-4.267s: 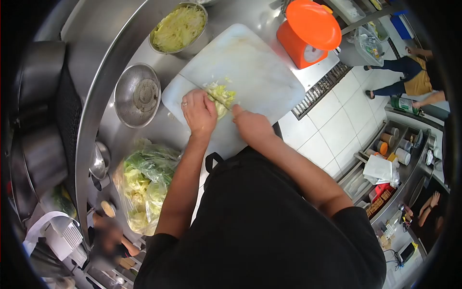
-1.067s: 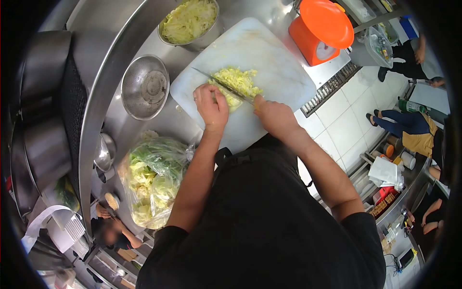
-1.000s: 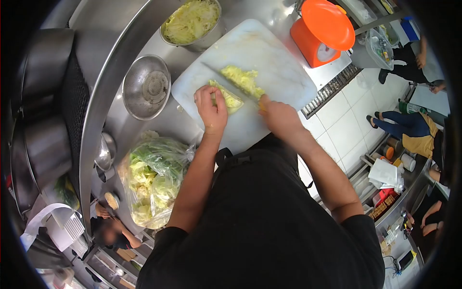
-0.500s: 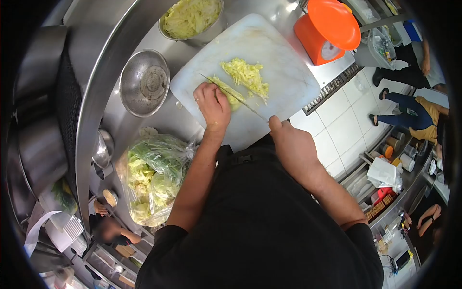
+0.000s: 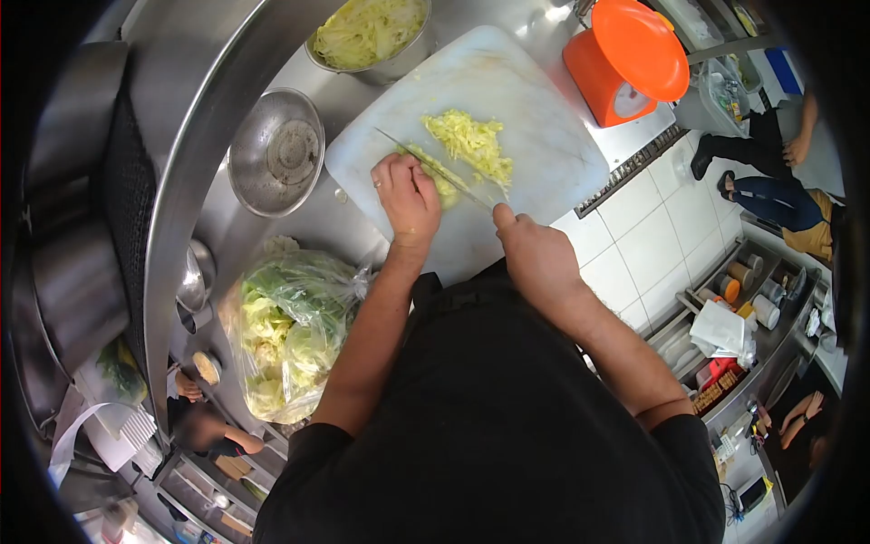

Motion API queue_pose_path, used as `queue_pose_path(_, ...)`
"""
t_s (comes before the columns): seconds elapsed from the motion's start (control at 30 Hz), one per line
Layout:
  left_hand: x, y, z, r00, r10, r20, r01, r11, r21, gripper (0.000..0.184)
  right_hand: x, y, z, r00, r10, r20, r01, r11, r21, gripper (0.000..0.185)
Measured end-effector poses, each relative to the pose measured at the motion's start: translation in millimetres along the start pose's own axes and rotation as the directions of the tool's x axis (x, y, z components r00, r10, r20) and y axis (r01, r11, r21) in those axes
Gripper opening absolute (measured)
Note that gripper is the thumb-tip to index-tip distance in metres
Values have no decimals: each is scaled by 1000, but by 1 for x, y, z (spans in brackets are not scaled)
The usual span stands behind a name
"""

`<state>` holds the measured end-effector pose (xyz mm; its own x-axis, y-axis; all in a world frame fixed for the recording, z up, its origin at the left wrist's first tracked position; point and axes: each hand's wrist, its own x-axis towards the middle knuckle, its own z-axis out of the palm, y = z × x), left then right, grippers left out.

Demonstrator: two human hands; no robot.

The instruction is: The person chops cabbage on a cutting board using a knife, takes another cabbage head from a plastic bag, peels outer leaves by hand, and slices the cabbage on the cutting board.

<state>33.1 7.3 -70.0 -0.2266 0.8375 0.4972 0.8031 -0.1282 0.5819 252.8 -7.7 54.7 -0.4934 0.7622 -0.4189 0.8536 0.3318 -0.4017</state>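
On the white cutting board [image 5: 553,127], my left hand [image 5: 405,195] presses with bent fingers on a small bunch of pale lettuce [image 5: 448,192]. My right hand [image 5: 541,258] is wrapped round the handle of a long knife [image 5: 456,179]. The blade slants across the lettuce, close beside my left fingertips. Whether its edge touches the board cannot be made out. A pile of shredded lettuce [image 5: 467,143] lies on the far side of the blade. Part of the bunch is hidden under my left hand and the blade.
A metal bowl [image 5: 249,150] stands left of the board, with a pot [image 5: 385,68] of shredded lettuce behind it. A plastic bag [image 5: 299,335] of lettuce lies near my left arm. An orange scale [image 5: 589,77] stands at the back right. Other people stand on both sides.
My right hand has shifted a little forward and left with the knife handle. The left hand stays on the lettuce, and the whole view has shifted slightly.
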Motion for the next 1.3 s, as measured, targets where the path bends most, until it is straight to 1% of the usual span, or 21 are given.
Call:
queue_pose_path(0.23,-1,0,0,1000,-3,-1,3,1000,-8,17,0,0,0,1000,4,16,-4,1000,-10,22)
queue_pose_path(0.3,-1,-1,-1,1000,3,-8,-3,1000,-13,21,0,1,4,1000,2,-17,-2,1000,-9,18)
queue_pose_path(0.43,-1,1,1,999,-16,-46,14,999,-45,31,-1,3,8,999,-10,-40,9,1000,-9,17)
queue_pose_path(0.53,-2,2,-3,1000,-11,11,11,1000,-2,37,-1,2,8,999,-1,-47,1,1000,-8,17)
queue_pose_path(0.63,-2,1,-2,1000,-8,-7,8,999,-34,39,-2,1,5,998,6,-58,-5,1000,19,18)
queue_pose_path(0.73,-4,0,1,998,-48,-40,46,997,-54,32,-5,0,-3,1000,8,-17,-7,997,72,15)
queue_pose_path(0.83,-6,-2,1,999,-27,-39,26,999,-36,31,-10,-1,-6,999,37,8,-38,997,70,15)
queue_pose_path(0.93,-4,-4,2,999,-4,-48,2,999,-44,29,-12,2,-3,999,39,-12,-38,997,61,15)
queue_pose_path(1.03,-3,-2,-1,1000,-2,-12,2,1000,-24,26,-13,3,-5,998,55,-21,-54,997,47,15)
queue_pose_path(1.13,-4,-2,0,1000,-16,-15,15,999,-32,22,-13,5,-12,993,88,-75,-83,994,71,18)
queue_pose_path(1.23,-4,-3,0,1000,-13,-13,13,999,-37,26,-7,16,-17,981,136,-140,-124,988,90,21)
queue_pose_path(1.3,-4,-2,0,1000,-18,-10,17,999,-32,27,3,31,-10,963,172,-208,-161,985,68,23)
